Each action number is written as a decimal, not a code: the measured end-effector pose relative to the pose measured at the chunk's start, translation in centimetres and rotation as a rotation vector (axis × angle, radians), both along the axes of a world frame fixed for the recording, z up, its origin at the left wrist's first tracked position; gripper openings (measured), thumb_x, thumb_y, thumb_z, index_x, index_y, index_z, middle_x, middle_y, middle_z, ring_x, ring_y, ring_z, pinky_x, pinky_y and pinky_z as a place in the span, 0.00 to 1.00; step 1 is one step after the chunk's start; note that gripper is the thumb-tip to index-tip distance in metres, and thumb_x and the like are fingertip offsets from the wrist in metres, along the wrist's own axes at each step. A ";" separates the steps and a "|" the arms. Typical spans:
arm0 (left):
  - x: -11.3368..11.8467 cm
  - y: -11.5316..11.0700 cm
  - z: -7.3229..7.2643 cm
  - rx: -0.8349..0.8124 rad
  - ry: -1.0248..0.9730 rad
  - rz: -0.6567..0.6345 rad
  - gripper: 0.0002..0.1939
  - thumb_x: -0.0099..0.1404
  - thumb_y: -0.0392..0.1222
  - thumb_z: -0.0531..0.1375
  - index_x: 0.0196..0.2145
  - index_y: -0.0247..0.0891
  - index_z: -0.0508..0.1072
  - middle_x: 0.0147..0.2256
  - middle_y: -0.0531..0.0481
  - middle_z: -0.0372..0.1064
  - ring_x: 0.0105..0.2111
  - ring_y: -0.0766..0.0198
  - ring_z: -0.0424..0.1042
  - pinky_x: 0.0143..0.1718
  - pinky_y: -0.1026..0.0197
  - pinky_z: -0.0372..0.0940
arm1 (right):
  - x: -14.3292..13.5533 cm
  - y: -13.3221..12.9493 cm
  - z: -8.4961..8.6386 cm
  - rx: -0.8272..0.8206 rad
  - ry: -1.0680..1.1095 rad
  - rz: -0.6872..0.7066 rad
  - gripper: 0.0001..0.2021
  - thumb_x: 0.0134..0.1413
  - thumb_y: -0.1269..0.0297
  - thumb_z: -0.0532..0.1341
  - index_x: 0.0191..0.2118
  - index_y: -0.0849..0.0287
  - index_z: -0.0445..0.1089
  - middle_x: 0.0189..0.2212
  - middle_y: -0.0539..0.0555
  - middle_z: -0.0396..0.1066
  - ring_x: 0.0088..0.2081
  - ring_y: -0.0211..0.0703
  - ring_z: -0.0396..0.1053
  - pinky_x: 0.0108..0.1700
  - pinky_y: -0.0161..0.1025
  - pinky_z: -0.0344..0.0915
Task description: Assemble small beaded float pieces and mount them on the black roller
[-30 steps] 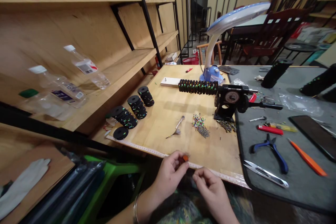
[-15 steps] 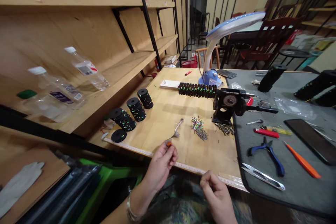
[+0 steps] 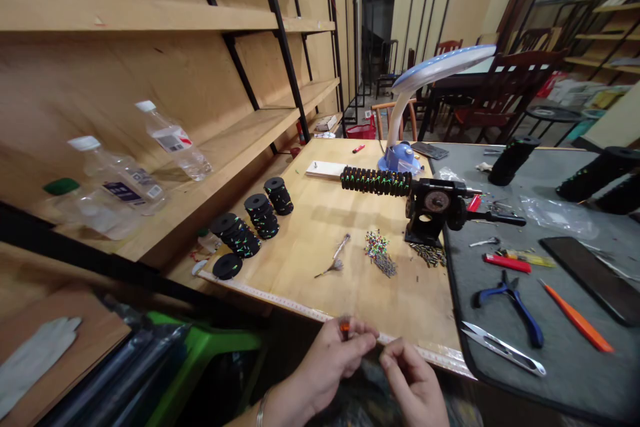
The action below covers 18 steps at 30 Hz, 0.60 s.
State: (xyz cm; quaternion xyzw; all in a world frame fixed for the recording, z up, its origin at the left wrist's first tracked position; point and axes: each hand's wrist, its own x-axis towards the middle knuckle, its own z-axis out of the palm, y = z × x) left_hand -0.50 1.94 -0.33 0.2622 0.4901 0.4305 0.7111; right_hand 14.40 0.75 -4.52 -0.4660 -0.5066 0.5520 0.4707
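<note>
My left hand (image 3: 336, 353) is closed round a small orange-tipped item (image 3: 345, 327) at the table's front edge. Close by on its right, my right hand (image 3: 411, 373) has thumb and fingers pinched together; anything between them is too small to make out. Ahead of the hands lie a thin feathery bundle (image 3: 338, 259) and a pile of coloured beads and pins (image 3: 379, 252). Black ribbed rollers wound with coloured threads (image 3: 376, 181) sit on the shaft of a black hand-cranked device (image 3: 429, 208).
Black foam spools (image 3: 260, 215) stand at the table's left. On the grey mat (image 3: 500, 310) lie blue pliers (image 3: 515, 307), silver snips (image 3: 503, 348), orange tweezers (image 3: 577, 317) and a phone (image 3: 593, 277). A blue-white lamp (image 3: 400, 157) stands behind; a shelf (image 3: 225, 167) holds bottles.
My left hand has moved right and toward me, closer to my right hand, with the orange-tipped item. The feathery bundle now shows whole on the table. The view has tilted up slightly.
</note>
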 end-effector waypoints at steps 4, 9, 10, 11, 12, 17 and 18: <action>-0.3 0.6 -0.3 0.063 0.100 0.062 0.22 0.46 0.55 0.70 0.21 0.36 0.65 0.14 0.64 0.46 0.14 0.76 0.41 0.17 0.67 0.36 | 0.1 -0.3 -0.5 0.035 -0.045 0.009 0.17 0.54 0.50 0.60 0.24 0.58 0.66 0.20 0.47 0.61 0.24 0.39 0.58 0.28 0.34 0.58; -1.3 0.8 0.2 0.226 0.333 0.102 0.18 0.50 0.51 0.68 0.20 0.35 0.68 0.16 0.59 0.55 0.19 0.72 0.53 0.22 0.67 0.50 | 0.7 0.5 0.5 0.095 -0.176 0.126 0.11 0.54 0.55 0.61 0.28 0.57 0.72 0.22 0.51 0.70 0.25 0.43 0.66 0.30 0.36 0.63; -1.4 0.8 0.4 0.260 0.386 0.096 0.16 0.51 0.49 0.68 0.21 0.35 0.69 0.18 0.58 0.58 0.20 0.70 0.56 0.24 0.67 0.52 | 1.0 0.8 0.9 0.119 -0.212 0.126 0.09 0.52 0.56 0.63 0.33 0.56 0.75 0.25 0.54 0.74 0.28 0.46 0.69 0.33 0.38 0.66; -1.5 0.7 0.7 0.290 0.444 0.081 0.14 0.52 0.47 0.67 0.21 0.35 0.70 0.19 0.56 0.61 0.22 0.69 0.58 0.25 0.66 0.54 | 1.4 1.1 1.4 0.142 -0.244 0.104 0.11 0.50 0.57 0.65 0.38 0.55 0.76 0.30 0.56 0.77 0.30 0.49 0.71 0.35 0.39 0.68; -1.6 0.6 0.9 0.316 0.506 0.056 0.12 0.53 0.46 0.66 0.22 0.35 0.71 0.19 0.55 0.62 0.22 0.68 0.59 0.26 0.66 0.55 | 1.8 1.3 2.0 0.162 -0.267 0.071 0.15 0.48 0.58 0.66 0.43 0.53 0.75 0.36 0.58 0.78 0.31 0.49 0.72 0.36 0.41 0.69; -1.9 0.4 2.4 0.533 0.780 -0.133 0.09 0.60 0.41 0.60 0.25 0.35 0.74 0.23 0.49 0.71 0.24 0.64 0.66 0.28 0.65 0.57 | 1.4 2.2 4.3 0.131 -0.181 0.164 0.24 0.53 0.59 0.63 0.57 0.50 0.66 0.50 0.62 0.72 0.30 0.47 0.74 0.36 0.42 0.71; -2.0 0.4 2.8 0.587 0.796 -0.167 0.09 0.61 0.39 0.60 0.25 0.35 0.75 0.24 0.48 0.72 0.25 0.63 0.67 0.28 0.65 0.58 | 0.9 2.4 4.4 0.115 -0.135 0.218 0.22 0.55 0.58 0.62 0.56 0.52 0.66 0.50 0.62 0.73 0.37 0.50 0.75 0.40 0.43 0.70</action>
